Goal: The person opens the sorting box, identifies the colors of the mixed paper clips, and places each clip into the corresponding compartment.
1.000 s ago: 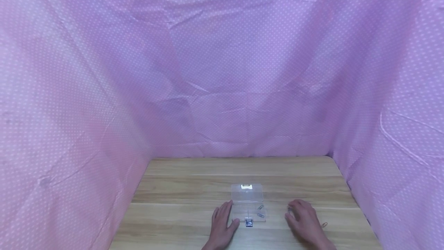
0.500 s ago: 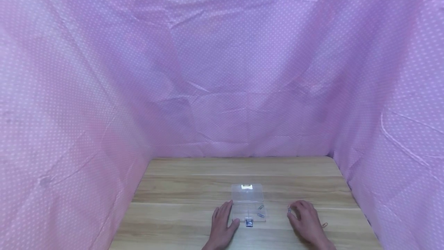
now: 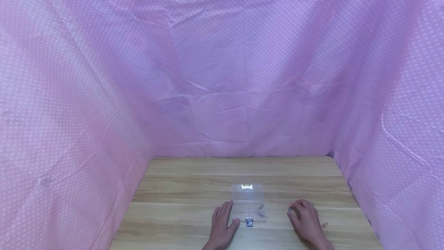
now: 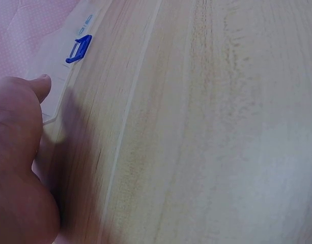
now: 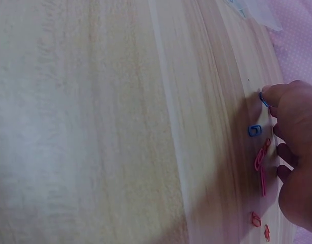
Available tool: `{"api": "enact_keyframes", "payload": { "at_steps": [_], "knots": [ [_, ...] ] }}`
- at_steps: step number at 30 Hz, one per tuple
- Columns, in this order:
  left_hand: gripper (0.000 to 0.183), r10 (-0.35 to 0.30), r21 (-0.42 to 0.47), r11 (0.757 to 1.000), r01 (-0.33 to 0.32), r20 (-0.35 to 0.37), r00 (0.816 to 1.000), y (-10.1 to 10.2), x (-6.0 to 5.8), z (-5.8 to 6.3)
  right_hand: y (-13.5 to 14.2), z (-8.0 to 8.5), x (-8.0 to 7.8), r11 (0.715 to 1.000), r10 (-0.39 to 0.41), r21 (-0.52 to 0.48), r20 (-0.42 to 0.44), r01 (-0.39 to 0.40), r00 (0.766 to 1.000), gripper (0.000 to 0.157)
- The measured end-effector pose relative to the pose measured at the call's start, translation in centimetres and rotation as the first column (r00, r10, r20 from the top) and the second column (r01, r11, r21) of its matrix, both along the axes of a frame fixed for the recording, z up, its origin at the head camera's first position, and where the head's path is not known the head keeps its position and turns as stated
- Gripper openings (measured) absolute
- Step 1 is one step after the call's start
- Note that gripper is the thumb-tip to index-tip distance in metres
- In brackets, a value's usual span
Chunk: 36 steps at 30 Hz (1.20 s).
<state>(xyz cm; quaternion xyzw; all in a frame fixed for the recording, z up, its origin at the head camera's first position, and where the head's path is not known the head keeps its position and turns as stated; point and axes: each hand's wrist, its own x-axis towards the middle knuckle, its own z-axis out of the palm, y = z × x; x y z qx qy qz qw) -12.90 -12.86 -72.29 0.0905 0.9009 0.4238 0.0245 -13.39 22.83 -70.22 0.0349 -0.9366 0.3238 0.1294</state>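
Observation:
A clear plastic box [image 3: 239, 208] with its lid [image 3: 247, 193] folded back lies on the table, a blue latch [image 4: 80, 49] on its front edge. My left hand [image 3: 221, 225] rests along the box's left side, fingers fairly straight, thumb at the front corner. Two paper clips [image 3: 261, 215] are in the box's right compartment. To the right of the box, my right hand [image 3: 306, 221] pinches a blue paper clip [image 5: 264, 99] between thumb and forefinger. Under that hand in the right wrist view lie another blue paper clip [image 5: 254, 130] and pink paper clips [image 5: 259, 160].
Red paper clips [image 5: 255, 219] lie nearer the right wrist; an orange-looking paper clip [image 3: 325, 225] shows right of the right hand in the head view. The wooden table [image 3: 180, 188] is enclosed by pink dotted cloth [image 3: 243, 119] at the back and sides.
My right thumb has drawn in towards the forefinger, taking hold of the blue paper clip, and the hand has shifted slightly. The left hand and the box have stayed in place.

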Motion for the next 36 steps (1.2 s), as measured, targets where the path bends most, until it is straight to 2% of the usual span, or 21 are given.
{"api": "enact_keyframes", "payload": {
  "at_steps": [4, 8, 15, 20, 22, 29, 36],
  "knots": [
    [0.076, 0.006, -0.007, 1.0, -0.006, 0.018, 1.0, 0.05, -0.03, 0.01, 0.12, -0.06, -0.06, 1.0, 0.004, 0.008, 0.028, -0.004, 1.0, 0.014],
    [0.076, 0.017, 0.0, 1.0, -0.017, 0.034, 0.999, 0.11, -0.04, 0.07, 0.06, -0.03, -0.06, 1.0, 0.007, 0.017, 0.016, -0.007, 1.0, 0.015],
    [0.073, 0.009, -0.008, 1.0, -0.01, -0.049, 0.999, 0.08, 0.11, -0.17, -0.11, -0.24, 0.04, 1.0, 0.0, 0.023, -0.029, 0.001, 1.0, 0.019],
    [0.073, 0.003, -0.004, 1.0, -0.004, -0.029, 1.0, 0.08, 0.07, 0.04, -0.12, -0.37, 0.04, 1.0, -0.001, 0.024, -0.056, 0.002, 0.998, 0.02],
    [0.074, 0.0, -0.002, 1.0, 0.0, -0.014, 1.0, 0.05, 0.04, 0.14, -0.09, -0.36, 0.0, 1.0, 0.0, 0.021, -0.047, 0.001, 0.999, 0.02],
    [0.071, 0.01, -0.014, 1.0, -0.01, -0.061, 0.998, 0.05, 0.12, 0.17, 0.04, -0.04, -0.2, 1.0, 0.003, -0.014, 0.043, -0.003, 0.999, 0.02],
    [0.075, 0.012, 0.001, 1.0, -0.012, 0.026, 1.0, -0.02, -0.01, 0.47, 0.05, -0.04, -0.46, 0.999, -0.016, -0.043, 0.057, 0.019, 0.998, 0.025]
  ]
}}
